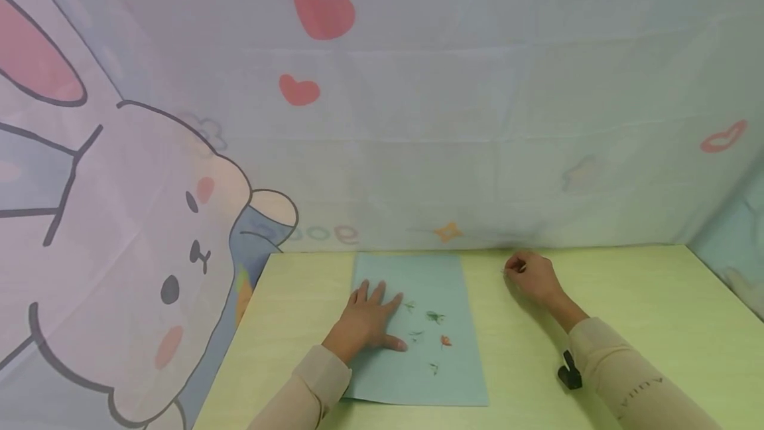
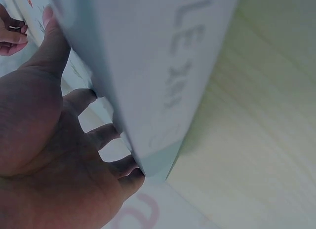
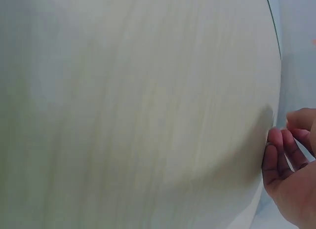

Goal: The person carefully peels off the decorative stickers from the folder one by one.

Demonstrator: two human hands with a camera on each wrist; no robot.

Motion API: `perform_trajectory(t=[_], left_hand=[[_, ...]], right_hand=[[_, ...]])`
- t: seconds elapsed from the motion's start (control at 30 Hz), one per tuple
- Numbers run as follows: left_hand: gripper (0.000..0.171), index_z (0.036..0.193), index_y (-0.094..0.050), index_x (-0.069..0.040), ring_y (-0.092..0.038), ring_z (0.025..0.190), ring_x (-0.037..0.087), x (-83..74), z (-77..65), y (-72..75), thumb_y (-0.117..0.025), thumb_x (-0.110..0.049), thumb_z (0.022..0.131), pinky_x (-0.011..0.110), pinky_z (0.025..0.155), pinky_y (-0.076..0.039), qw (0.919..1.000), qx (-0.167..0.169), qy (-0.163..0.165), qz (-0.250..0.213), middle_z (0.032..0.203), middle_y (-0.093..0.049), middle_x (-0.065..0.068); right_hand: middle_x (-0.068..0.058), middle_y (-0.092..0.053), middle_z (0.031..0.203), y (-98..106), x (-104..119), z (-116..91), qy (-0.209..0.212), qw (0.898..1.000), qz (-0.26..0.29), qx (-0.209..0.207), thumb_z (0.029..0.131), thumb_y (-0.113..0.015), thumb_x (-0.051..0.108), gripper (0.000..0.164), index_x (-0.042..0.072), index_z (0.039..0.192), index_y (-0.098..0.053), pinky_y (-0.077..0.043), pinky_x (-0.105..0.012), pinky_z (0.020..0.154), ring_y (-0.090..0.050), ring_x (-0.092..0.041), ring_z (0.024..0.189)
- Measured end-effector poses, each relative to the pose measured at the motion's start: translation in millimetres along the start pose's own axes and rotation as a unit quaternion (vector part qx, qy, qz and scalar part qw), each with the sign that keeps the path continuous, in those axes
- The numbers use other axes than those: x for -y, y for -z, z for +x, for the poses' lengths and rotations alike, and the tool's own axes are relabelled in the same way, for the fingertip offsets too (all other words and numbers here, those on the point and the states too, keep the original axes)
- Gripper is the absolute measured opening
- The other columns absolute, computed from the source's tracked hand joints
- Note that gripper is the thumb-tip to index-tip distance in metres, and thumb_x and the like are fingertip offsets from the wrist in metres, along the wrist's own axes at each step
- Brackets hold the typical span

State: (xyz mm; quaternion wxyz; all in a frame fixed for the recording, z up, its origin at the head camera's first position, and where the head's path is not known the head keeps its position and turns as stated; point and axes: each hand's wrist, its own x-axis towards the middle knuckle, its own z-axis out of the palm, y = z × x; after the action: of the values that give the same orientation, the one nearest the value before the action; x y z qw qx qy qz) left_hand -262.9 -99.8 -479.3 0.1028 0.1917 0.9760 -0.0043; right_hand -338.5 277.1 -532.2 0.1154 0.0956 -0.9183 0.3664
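My left hand point(image 1: 371, 320) lies with fingers spread on a light blue rectangular cover point(image 1: 418, 380). Several small green sprigs point(image 1: 435, 316) and an orange flower point(image 1: 445, 341) show on the cover, right of the thumb. From the left wrist view, it has a thick pale side point(image 2: 148, 56) with grey lettering, and the fingers reach over its edge. Further right, near the table's back edge, my right hand point(image 1: 534, 275) has its fingers curled, thumb and fingertips together. They pinch a tiny pale piece point(image 3: 283, 128), mostly hidden; I cannot tell what it is.
The pale yellow table point(image 1: 644, 324) meets a hanging cloth backdrop point(image 1: 418, 151) with hearts and a large rabbit printed on it. A small black object point(image 1: 570, 371) is beside the right sleeve point(image 1: 633, 370).
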Motion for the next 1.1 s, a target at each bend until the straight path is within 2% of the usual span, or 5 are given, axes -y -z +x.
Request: perform_trajectory(t=[0.23,0.47,0.7,0.93,1.1], left_hand=[[0.099,0.165,-0.043,-0.024,-0.018,0.159,0.048,1.5,-1.6,2.5,-0.079,-0.068,0.084,0.057,0.126,-0.024,1.0000,0.000,0.003,0.002,0.172,-0.028,0.016],[0.099,0.164,-0.045,-0.024,-0.020,0.158,0.049,2.4,-1.7,1.7,-0.080,-0.068,0.082,0.057,0.125,-0.026,1.0000,-0.008,-0.001,0.001,0.171,-0.030,0.016],[0.099,0.163,-0.046,-0.024,-0.024,0.156,0.049,2.6,0.5,-0.8,-0.080,-0.070,0.081,0.057,0.124,-0.028,0.9997,-0.019,-0.010,0.013,0.170,-0.033,0.016],[0.098,0.163,-0.046,-0.024,-0.023,0.156,0.049,2.0,-0.7,0.7,-0.079,-0.069,0.083,0.057,0.124,-0.028,0.9997,-0.015,-0.012,0.014,0.170,-0.033,0.016],[0.097,0.163,-0.046,-0.024,-0.023,0.157,0.049,2.7,0.3,0.0,-0.079,-0.069,0.083,0.058,0.124,-0.028,0.9998,-0.013,-0.013,0.008,0.170,-0.032,0.016]], right_hand=[[-0.008,-0.073,0.091,-5.1,16.6,1.9,0.018,0.999,0.028,0.010,0.099,-0.073,0.010,0.010,0.001,0.102,-0.078,-0.054,-0.038,0.073,-0.066,-0.023,0.084],[-0.002,-0.070,0.088,-17.5,39.8,1.1,0.058,0.996,0.053,0.040,0.099,-0.076,0.017,0.013,0.005,0.104,-0.078,-0.053,-0.034,0.070,-0.063,-0.016,0.079],[-0.002,-0.071,0.094,-29.4,62.6,-2.2,0.078,0.993,0.070,0.061,0.100,-0.077,0.020,0.016,0.006,0.108,-0.078,-0.054,-0.032,0.071,-0.065,-0.016,0.083],[-0.006,-0.072,0.101,-38.3,82.5,-7.1,0.097,0.987,0.098,0.079,0.100,-0.077,0.020,0.028,-0.002,0.118,-0.075,-0.056,-0.033,0.071,-0.068,-0.020,0.087],[-0.004,-0.070,0.102,-46.1,92.2,-8.4,0.094,0.985,0.110,0.094,0.100,-0.077,0.022,0.031,0.000,0.121,-0.074,-0.056,-0.032,0.072,-0.067,-0.019,0.089]])
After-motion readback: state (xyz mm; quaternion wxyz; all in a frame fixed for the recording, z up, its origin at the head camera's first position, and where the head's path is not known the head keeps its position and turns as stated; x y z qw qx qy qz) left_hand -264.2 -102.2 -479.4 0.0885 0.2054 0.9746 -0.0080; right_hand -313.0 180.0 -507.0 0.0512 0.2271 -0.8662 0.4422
